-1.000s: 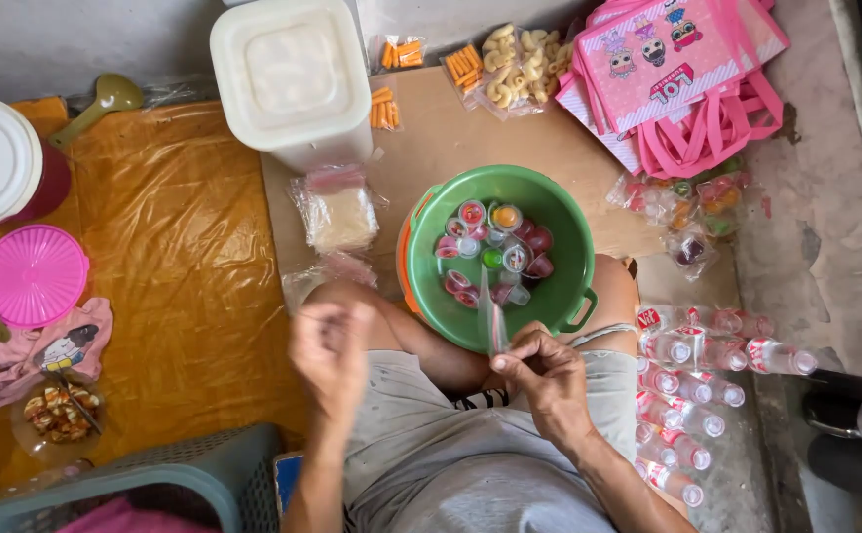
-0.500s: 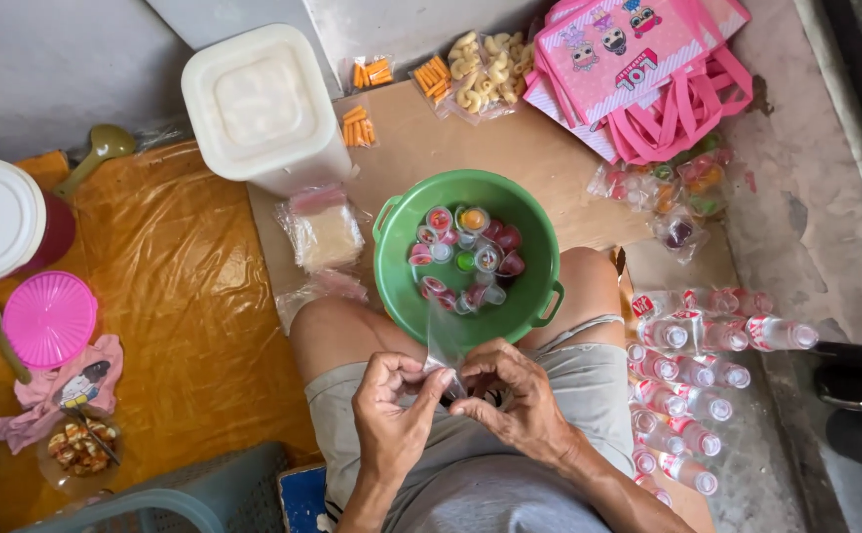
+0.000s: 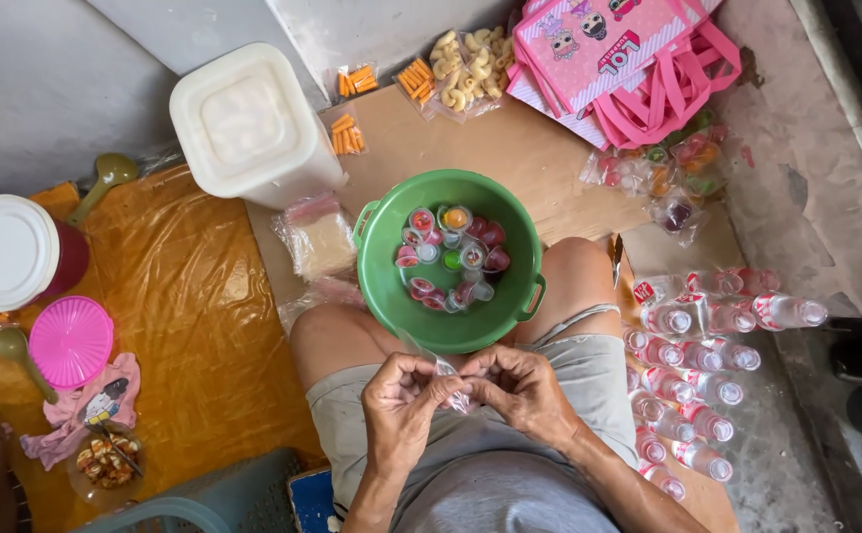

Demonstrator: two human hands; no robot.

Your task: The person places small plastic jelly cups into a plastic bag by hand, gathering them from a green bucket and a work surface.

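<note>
While pinched by both hands, left and right, bag is best held taut, mouth opened evenly, over bowl of jelly cups.

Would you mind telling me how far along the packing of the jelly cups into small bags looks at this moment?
Done: a few filled clear bags lie beside the pink gift bags. In hand: the left hand and right hand work a small clear plastic bag together over the lap. Left: many jelly cups remain loose in the green basin.
</note>
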